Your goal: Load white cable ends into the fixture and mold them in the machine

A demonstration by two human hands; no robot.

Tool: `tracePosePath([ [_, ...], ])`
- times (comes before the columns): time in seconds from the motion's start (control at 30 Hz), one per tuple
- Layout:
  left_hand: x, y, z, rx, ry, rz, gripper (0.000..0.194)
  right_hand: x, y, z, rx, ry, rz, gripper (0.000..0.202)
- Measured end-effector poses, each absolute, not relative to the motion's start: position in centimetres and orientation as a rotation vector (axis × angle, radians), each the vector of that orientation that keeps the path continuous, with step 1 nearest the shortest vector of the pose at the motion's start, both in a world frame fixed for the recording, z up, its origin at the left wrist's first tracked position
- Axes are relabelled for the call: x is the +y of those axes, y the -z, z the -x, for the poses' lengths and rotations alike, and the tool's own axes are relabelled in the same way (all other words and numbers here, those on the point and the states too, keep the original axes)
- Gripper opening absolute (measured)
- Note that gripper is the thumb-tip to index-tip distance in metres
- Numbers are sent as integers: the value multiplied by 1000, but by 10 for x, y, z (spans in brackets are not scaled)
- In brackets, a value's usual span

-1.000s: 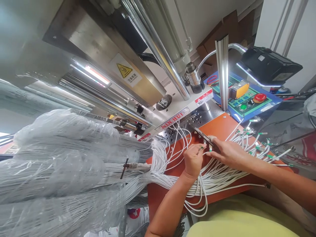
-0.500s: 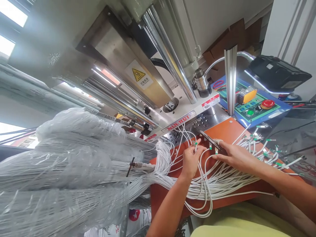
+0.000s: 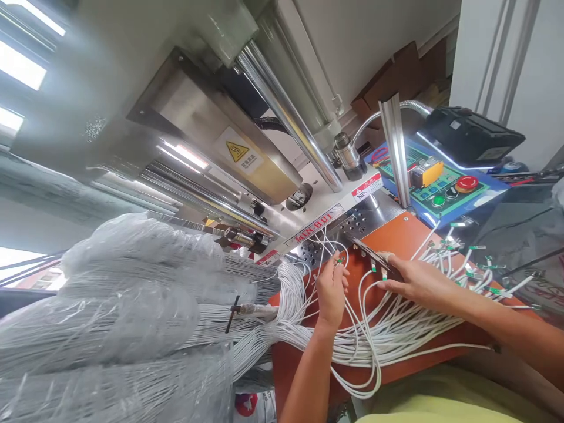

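My left hand [image 3: 331, 289] is closed in a pinch on a white cable whose small green-and-metal end [image 3: 339, 260] shows at the fingertips. It is over the orange board, left of a narrow dark metal bar [image 3: 369, 251]. My right hand [image 3: 408, 275] is wrapped round the near end of that bar and holds it at a slant. Along the bar's lower edge sit several cable ends, among them a green-and-white connector [image 3: 373, 267]. Their white cables [image 3: 363, 296] loop down towards me. The thumb and fingers hide part of the bar.
A press [image 3: 317, 226] with steel columns stands over the far edge of the orange board [image 3: 396, 232]. Large plastic-wrapped cable bundles [image 3: 110, 305] fill the left side. Finished-looking cable ends [image 3: 476, 273] fan out at right, near a blue control panel [image 3: 440, 182] with a red button.
My left hand has moved left, away from the metal bar, with the cable end between its fingers. The right hand keeps hold of the bar. The whole view has shifted slightly.
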State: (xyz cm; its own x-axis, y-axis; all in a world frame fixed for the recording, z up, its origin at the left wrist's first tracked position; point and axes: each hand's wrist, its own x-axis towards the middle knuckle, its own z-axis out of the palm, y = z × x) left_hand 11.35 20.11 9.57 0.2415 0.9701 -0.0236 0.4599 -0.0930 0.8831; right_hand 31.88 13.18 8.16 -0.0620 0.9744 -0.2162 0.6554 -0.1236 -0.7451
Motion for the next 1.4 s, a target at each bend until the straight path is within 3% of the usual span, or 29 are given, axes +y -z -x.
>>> tracePosePath([
  [0.1,198,-97,-114,1312,-802,-1651,43,132,-85,-318,-1748,-1043,1828,61],
  [0.3,200,-92,-111,1318,-743,-1827,9,131,-91,-318,-1742,-1073,1820,58],
  [0.57,202,-91,-114,1268,-731,-1978,12,131,-88,-319,-1748,-1040,1827,57],
  [0.87,219,-73,-121,762,-738,-2598,15,132,-82,-319,-1764,-1025,1818,57],
  [1.4,223,-64,-130,922,-782,-2516,17,134,-72,-316,-1750,-1034,1778,61],
])
